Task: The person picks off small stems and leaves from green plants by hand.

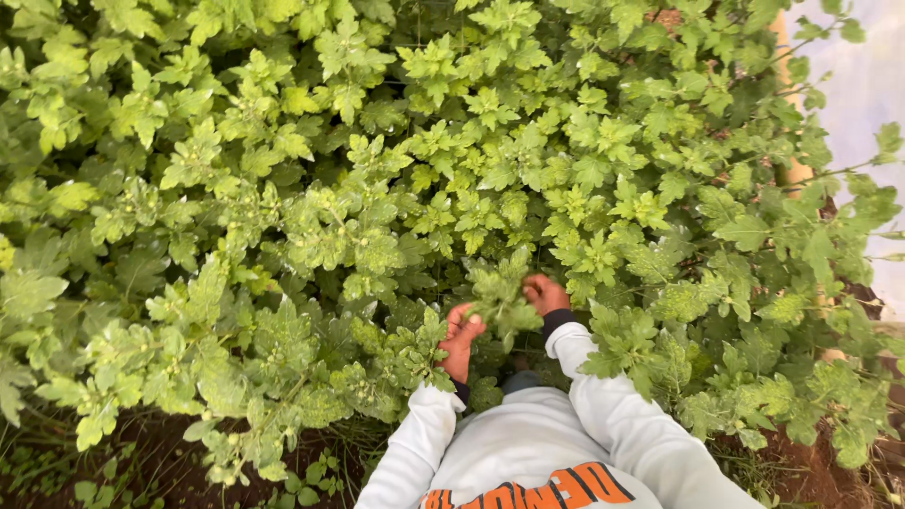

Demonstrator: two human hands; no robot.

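My left hand (460, 341) and my right hand (545, 293) reach into a dense bed of green leafy plants with small buds. Between them stands one plant shoot (501, 294) with lobed leaves. The fingers of both hands close around this shoot, the left from the lower left, the right from the upper right. Leaves hide part of each hand. My white sleeves (613, 405) with dark cuffs run down to the bottom edge.
Green plants (283, 207) fill nearly the whole view. Dark soil (160, 462) shows at the bottom left and bottom right. A pale wooden stake (792, 170) and a whitish sheet (863, 85) stand at the right edge.
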